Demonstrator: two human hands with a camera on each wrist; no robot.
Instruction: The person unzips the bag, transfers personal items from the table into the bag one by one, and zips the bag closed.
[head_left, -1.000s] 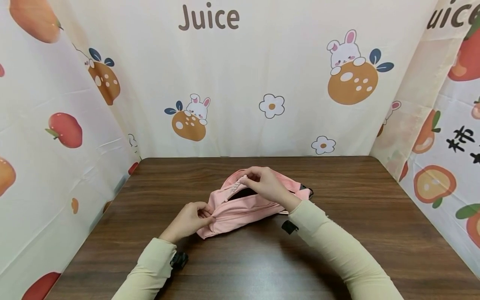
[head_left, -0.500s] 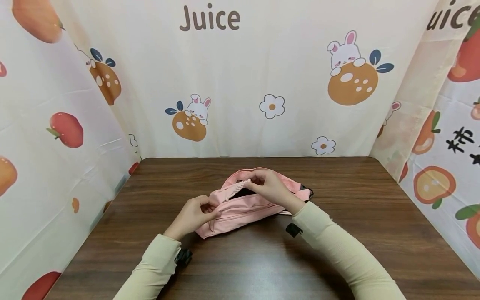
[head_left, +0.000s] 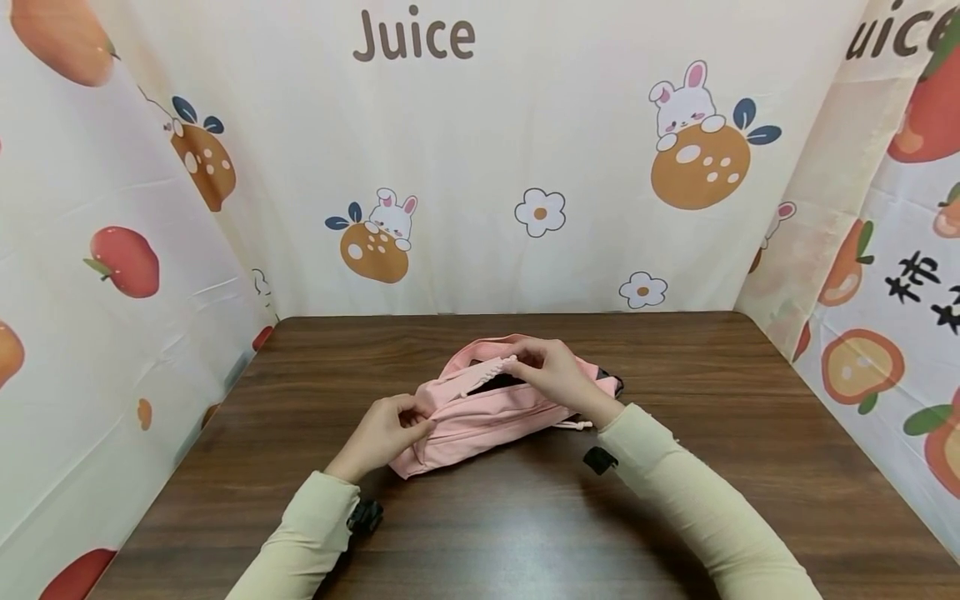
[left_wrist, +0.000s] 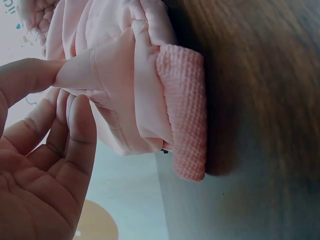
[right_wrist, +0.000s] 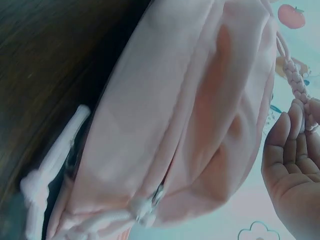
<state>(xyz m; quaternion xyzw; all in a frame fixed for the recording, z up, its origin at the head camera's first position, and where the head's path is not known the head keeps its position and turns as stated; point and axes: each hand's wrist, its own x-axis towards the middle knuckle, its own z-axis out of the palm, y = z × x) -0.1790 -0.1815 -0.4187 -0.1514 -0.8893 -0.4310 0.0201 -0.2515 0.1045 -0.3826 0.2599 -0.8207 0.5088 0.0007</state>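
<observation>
A pink fabric waist bag (head_left: 480,429) lies on the table, its top opening (head_left: 501,382) showing dark inside. My left hand (head_left: 381,433) pinches the cloth at the bag's left end between thumb and fingers; in the left wrist view this pinched fold (left_wrist: 77,75) stands out from the bag. With thumb and fingertips, my right hand (head_left: 555,375) holds the end of a braided cord pull (head_left: 486,377), stretched along the opening. The right wrist view shows the braid (right_wrist: 295,80) taut above the bag. A second knotted cord (right_wrist: 145,207) hangs from a front zipper.
A pink strap (head_left: 465,354) loops behind the bag, with a black buckle part (head_left: 611,379) at the right end. A loose cord end (head_left: 573,425) lies on the brown wooden table (head_left: 480,533). Printed curtains (head_left: 465,150) stand behind and at both sides.
My right hand has moved right, drawing the braided pull along the opening. My left hand has shifted its pinch up to the bag's upper left edge. The loose cord shows more at the right.
</observation>
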